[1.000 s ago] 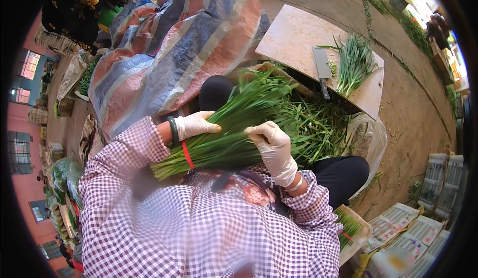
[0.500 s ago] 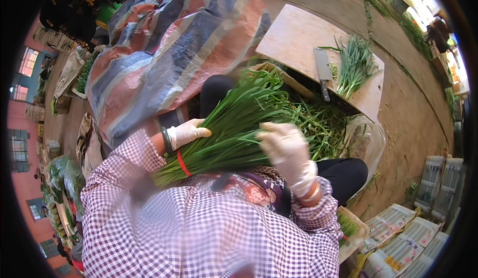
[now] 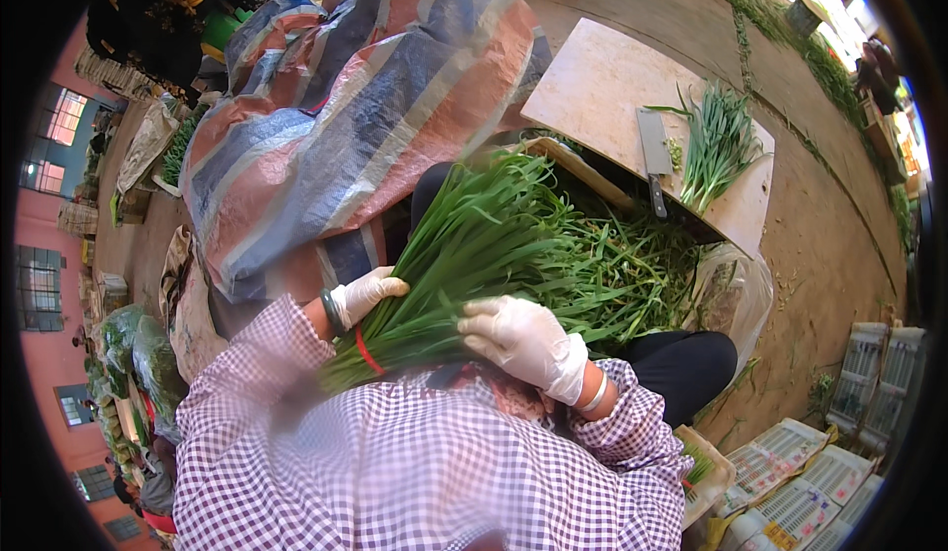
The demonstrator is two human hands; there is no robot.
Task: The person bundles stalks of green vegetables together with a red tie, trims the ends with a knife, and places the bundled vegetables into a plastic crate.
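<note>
A large bunch of garlic chives [image 3: 474, 235] lies slantwise across my lap, its leafy ends pointing away and its stems near my left forearm. A red band [image 3: 367, 353] circles it close to the stem end. My white-gloved left hand [image 3: 365, 296] is closed around the bunch just above the band, thumb on top. At the bunch's right edge is my gloved right hand [image 3: 523, 344], its bent fingers held together against the lower leaves. Whatever may be pinched there is hidden. Loose green leaves [image 3: 627, 265] are heaped beyond the right hand.
A cleaver [image 3: 653, 156] and a smaller bunch of chives [image 3: 718, 141] rest on a pale board [image 3: 592, 82] ahead right. A striped tarp [image 3: 365, 107] covers a pile ahead left. Plastic crates [image 3: 790, 472] stand at lower right, near a tray [image 3: 709, 477] with banded greens.
My right hand has come left and nearer my body, from above the leaves to the bunch's lower edge. The left hand keeps its grip. The whole view has shifted slightly.
</note>
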